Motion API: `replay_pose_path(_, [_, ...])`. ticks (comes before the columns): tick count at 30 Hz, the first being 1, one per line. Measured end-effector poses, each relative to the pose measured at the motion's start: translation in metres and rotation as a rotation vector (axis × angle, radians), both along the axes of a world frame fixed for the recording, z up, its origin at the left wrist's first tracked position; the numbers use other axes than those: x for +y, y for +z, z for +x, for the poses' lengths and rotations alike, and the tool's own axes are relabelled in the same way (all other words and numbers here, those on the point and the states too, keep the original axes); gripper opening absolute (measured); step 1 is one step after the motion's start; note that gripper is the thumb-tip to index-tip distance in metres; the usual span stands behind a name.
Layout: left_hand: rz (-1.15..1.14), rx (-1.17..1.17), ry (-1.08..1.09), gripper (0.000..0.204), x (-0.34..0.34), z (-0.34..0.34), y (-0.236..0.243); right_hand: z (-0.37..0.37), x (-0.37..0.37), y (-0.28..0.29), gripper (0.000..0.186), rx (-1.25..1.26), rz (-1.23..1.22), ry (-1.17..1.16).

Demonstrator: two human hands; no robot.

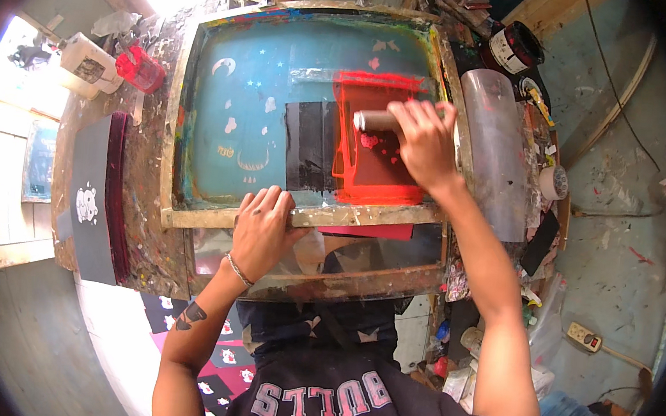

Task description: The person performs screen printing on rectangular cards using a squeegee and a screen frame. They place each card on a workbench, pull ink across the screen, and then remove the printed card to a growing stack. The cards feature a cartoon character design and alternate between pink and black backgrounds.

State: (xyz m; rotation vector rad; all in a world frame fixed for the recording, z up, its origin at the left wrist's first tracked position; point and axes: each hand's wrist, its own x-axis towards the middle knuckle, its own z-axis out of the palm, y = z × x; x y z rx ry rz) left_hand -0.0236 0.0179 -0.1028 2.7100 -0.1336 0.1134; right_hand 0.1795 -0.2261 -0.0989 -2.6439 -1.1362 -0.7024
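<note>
A wooden-framed printing screen [191,216] with blue-green mesh lies on the worktable. My left hand [263,222] is closed over its near wooden edge. In my right hand [426,137] is a squeegee [375,121] with a pale handle, held over the right part of the mesh. Around and below it, bright red ink [385,194] borders a darker rectangle with small pink shapes. A black patch [307,143] lies left of the red area. From under the frame's near edge sticks out a red sheet [370,230].
At left are a stack of dark printed sheets [97,197], a red-stained cup [138,69] and a white bottle [90,64]. A clear plastic roll [494,142] and an ink jar [511,48] stand right of the screen. Printed cards [227,356] lie below the table.
</note>
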Motion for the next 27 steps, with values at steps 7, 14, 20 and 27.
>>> replay_pose_path(7, [-0.029,-0.020,0.014,0.043,-0.003,-0.001,0.004,0.092,0.040,0.020,0.038,0.234,-0.012,0.007])
replay_pose_path(14, [-0.021,-0.042,0.024,0.042,-0.004,-0.005,0.001,-0.022,0.006,0.011,0.036,0.179,0.054,0.095])
replay_pose_path(20, [-0.015,-0.072,0.018,0.038,-0.003,-0.004,0.009,-0.105,-0.024,0.022,0.027,0.167,0.021,0.098])
replay_pose_path(27, [-0.214,0.043,0.184,0.052,0.011,0.035,0.156,-0.080,-0.030,0.109,0.052,-0.167,0.100,0.147])
